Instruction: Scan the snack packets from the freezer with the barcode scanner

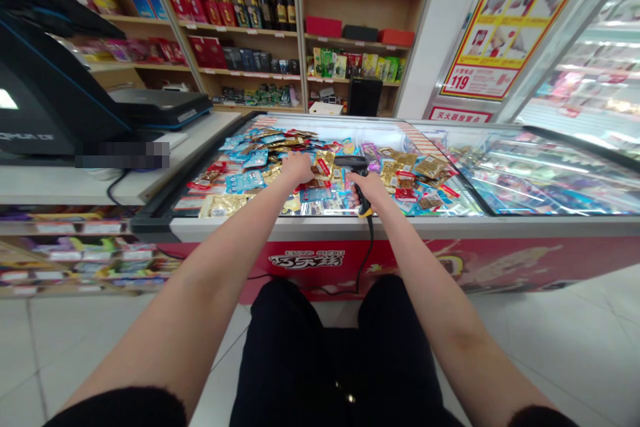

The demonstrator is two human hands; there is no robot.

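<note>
Scanner point(356, 163), one, in right hand point(369, 187); left hand point(298, 169) at many packets point(245, 181).

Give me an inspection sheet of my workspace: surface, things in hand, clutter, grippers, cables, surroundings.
Surface: clear glass top of a red-fronted chest freezer.
Things: left hand touches the small blue, gold and red shiny packets; right hand grips a black-and-yellow plastic handheld scanner.
Clutter: packets piled loosely, many overlapping.
Grippers: nothing seen; two bare hands.
Cables: black cable hangs from the scanner handle down the freezer's front; another black cable is at the white counter.
Surroundings: light wooden shelves behind, large black machine at left, red-and-yellow paper poster at right.
</note>
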